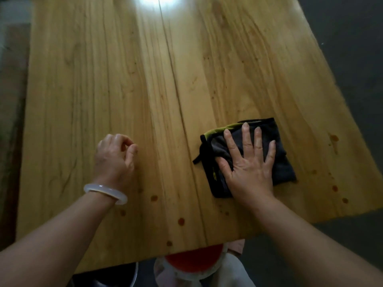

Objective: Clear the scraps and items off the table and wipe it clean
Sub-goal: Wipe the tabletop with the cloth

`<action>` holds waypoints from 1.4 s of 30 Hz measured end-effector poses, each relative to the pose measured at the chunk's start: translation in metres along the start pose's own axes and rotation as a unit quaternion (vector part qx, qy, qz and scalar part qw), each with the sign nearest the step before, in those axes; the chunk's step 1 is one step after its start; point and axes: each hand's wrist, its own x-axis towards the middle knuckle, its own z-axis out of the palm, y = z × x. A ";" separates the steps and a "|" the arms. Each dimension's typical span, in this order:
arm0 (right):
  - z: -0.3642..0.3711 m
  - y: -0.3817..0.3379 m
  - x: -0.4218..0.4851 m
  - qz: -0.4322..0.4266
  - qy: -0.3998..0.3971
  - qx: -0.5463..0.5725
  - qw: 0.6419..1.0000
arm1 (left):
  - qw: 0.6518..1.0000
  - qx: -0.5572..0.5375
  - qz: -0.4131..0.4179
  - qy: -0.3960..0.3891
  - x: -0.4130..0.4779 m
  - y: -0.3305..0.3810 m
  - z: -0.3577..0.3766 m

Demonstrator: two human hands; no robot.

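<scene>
While the right hand lies spread flat on the folded dark cloth, fingers straight and fanned, palm pressing it onto the table, I judge the step in hand to be the wiping itself. No scraps or items show on the wood, so what is left looks like stains.

To do it well I want even pressure through the whole palm, not just the fingertips, so the cloth slides as one pad and does not roll up under the heel of the hand. Its loose black strip pokes out on the thumb side and could drag, so I would lead strokes away from it. Long overlapping passes along the grain should suit the seam between the boards.

Reddish spots sit just beyond the little-finger side of the right hand, with more trailing toward the near edge. Another run of spots lies between the two forearms, nearer me than either hand. Those are my targets, and I expect them to need a firmer rub.

The left hand rests on the bare wood well apart from the cloth, fingers loosely curled, thumb tip near the forefinger, holding nothing I can see. A pale bangle circles its wrist.
</scene>
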 end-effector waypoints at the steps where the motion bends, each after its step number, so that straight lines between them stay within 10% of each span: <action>1: 0.002 -0.011 0.000 -0.013 -0.003 -0.003 1.000 | 1.000 0.002 -0.014 0.000 -0.005 -0.012 -0.004; 28: -0.004 -0.173 0.144 -0.093 0.003 -0.049 0.994 | 0.997 0.001 -0.076 -0.009 -0.020 -0.067 -0.006; 42: 0.026 -0.177 0.031 -0.183 -0.003 -0.057 0.981 | 0.998 -0.036 -0.034 -0.050 -0.023 -0.077 -0.014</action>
